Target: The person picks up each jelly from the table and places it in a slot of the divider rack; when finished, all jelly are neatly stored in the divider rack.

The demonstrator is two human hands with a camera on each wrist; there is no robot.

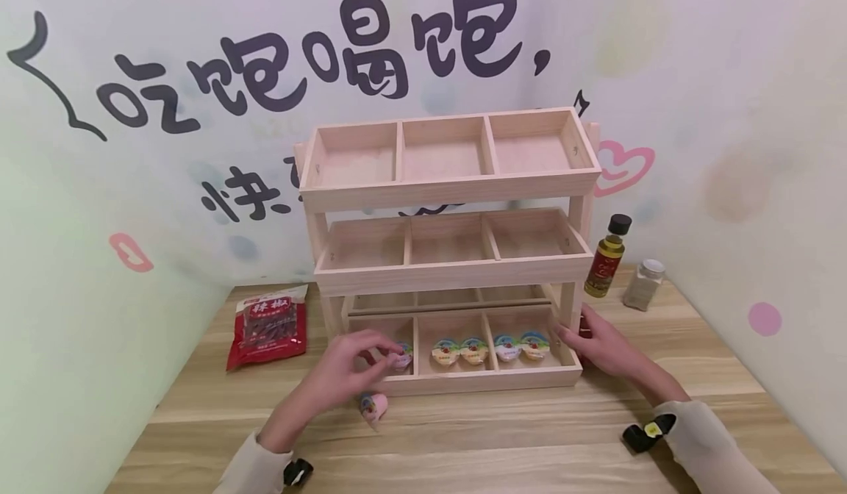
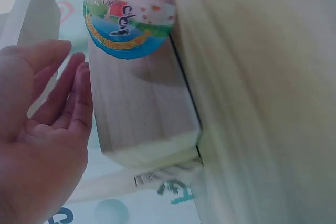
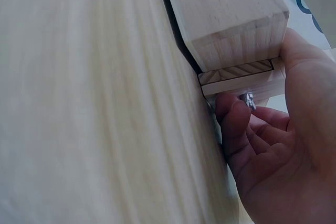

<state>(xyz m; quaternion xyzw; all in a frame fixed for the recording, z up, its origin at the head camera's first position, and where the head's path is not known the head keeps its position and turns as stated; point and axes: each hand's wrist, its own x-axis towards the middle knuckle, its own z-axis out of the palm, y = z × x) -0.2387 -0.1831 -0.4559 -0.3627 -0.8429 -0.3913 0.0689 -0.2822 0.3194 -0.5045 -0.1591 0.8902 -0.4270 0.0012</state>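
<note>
A three-tier wooden rack (image 1: 450, 196) stands on the table. My left hand (image 1: 334, 369) reaches over the bottom tier's left compartment, its fingertips at a jelly cup (image 1: 404, 360). In the left wrist view, its lightly bent fingers show no cup between them. Another jelly cup (image 1: 373, 406), also seen as a jelly cup (image 2: 128, 17), lies in front of the rack. My right hand (image 1: 612, 347) grips the bottom tier's right end, fingers curled near a small metal fastener (image 3: 248, 101). Two jelly cups (image 1: 445, 352) sit in the middle compartment and two jelly cups (image 1: 534, 345) in the right.
To the rack's left lies a red bag of dried chillies (image 1: 267, 325). An oil bottle (image 1: 604, 262) and a small capped jar (image 1: 644, 286) stand at the back right. Walls (image 1: 741, 148) bound the table (image 1: 490, 442) behind and at the sides.
</note>
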